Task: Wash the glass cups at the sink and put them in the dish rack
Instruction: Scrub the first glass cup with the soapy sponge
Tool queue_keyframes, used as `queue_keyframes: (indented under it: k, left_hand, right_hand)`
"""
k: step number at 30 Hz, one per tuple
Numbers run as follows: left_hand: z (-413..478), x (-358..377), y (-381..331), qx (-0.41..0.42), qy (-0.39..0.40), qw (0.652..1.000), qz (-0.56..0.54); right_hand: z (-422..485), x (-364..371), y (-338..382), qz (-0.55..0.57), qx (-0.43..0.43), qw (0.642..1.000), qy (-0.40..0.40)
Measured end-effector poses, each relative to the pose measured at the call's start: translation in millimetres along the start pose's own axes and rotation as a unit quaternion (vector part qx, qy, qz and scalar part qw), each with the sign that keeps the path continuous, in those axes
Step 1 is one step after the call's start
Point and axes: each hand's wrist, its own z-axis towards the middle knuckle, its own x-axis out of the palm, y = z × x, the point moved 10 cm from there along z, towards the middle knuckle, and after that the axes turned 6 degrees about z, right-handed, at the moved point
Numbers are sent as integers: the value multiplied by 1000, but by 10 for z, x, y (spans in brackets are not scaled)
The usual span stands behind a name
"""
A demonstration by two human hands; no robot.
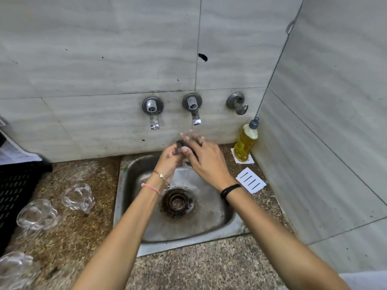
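Note:
Over the back of the steel sink (pixel 123 185), under the right tap (pixel 194 111), my two hands meet around a small dark scrub pad (pixel 180 144). My left hand (pixel 168 159) curls its fingers round the pad from the left. My right hand (pixel 206 158) pinches it from the right, with the thumb on it and blurred fingertips above. Three glass cups lie on the counter left of the sink: one nearest the sink (pixel 78 197), one further left (pixel 37 214), and one at the bottom left corner (pixel 14 266). A black dish rack (pixel 14 185) stands at the far left.
A second tap (pixel 154 114) and a wall valve (pixel 237 102) are on the tiled wall. A yellow soap bottle (pixel 246 143) and a white slotted plate (pixel 251 181) sit on the counter right of the sink. The drain (pixel 178 203) is dirty.

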Motion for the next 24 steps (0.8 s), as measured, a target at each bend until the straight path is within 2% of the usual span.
queue_keyframes:
  k: [1, 2, 3, 4, 5, 6, 7, 9, 11, 12, 14, 15, 16, 18, 19, 20, 21, 23, 24]
  left_hand:
    - [-16, 4, -4, 10, -2, 1000, 2]
    - [-34, 22, -16, 24, 4, 1000, 6]
    - [-51, 28, -20, 33, 11, 999, 11]
    - [-69, 23, -21, 37, 14, 999, 11]
    - [-76, 20, -34, 37, 14, 999, 7]
    - [-68, 19, -49, 34, 15, 999, 4]
    - [-53, 17, -77, 33, 14, 999, -1]
    - [-20, 11, -121, 37, 12, 999, -5]
    - [-25, 11, -125, 39, 16, 999, -4]
    - [-37, 17, -112, 35, 18, 999, -4]
    - [-65, 54, -118, 33, 29, 999, 8]
    - [-69, 72, -139, 35, 33, 999, 14]
    - [-62, 73, -158, 37, 32, 999, 19]
    - [-24, 64, -186, 40, 23, 999, 22]
    - [-19, 65, -190, 42, 24, 999, 23]
    - [-18, 64, -182, 40, 24, 999, 21]
    - [-28, 64, -168, 38, 27, 999, 15]
    - [-40, 77, -138, 33, 40, 998, 19]
    - [-43, 77, -137, 30, 42, 998, 25]
  right_hand:
    - [-22, 18, 1, 19, 5, 1000, -15]
    - [-10, 36, -135, 65, 52, 996, -12]
    - [3, 88, -373, 157, 149, 976, 19]
    - [-35, 206, -594, 296, 258, 918, 62]
    - [-72, 286, -701, 383, 319, 863, 84]
    - [-86, 267, -704, 407, 324, 850, 82]
    - [-74, 168, -640, 382, 295, 874, 59]
    - [-32, -47, -350, 228, 159, 961, 0]
    - [-11, -99, -227, 153, 103, 983, -27]
    - [10, -37, -362, 188, 155, 970, 1]
    - [-13, 143, -680, 329, 285, 898, 60]
    - [-37, 141, -715, 349, 299, 886, 62]
    - [-49, 69, -657, 334, 276, 900, 46]
    - [-69, -77, -356, 216, 155, 964, -5]
    - [-83, -125, -203, 167, 105, 980, -32]
    - [-61, -132, -194, 144, 100, 984, -42]
    - [-18, -98, -287, 172, 128, 976, -29]
    - [34, 38, -577, 319, 250, 914, 34]
    - [28, 54, -635, 345, 274, 896, 50]
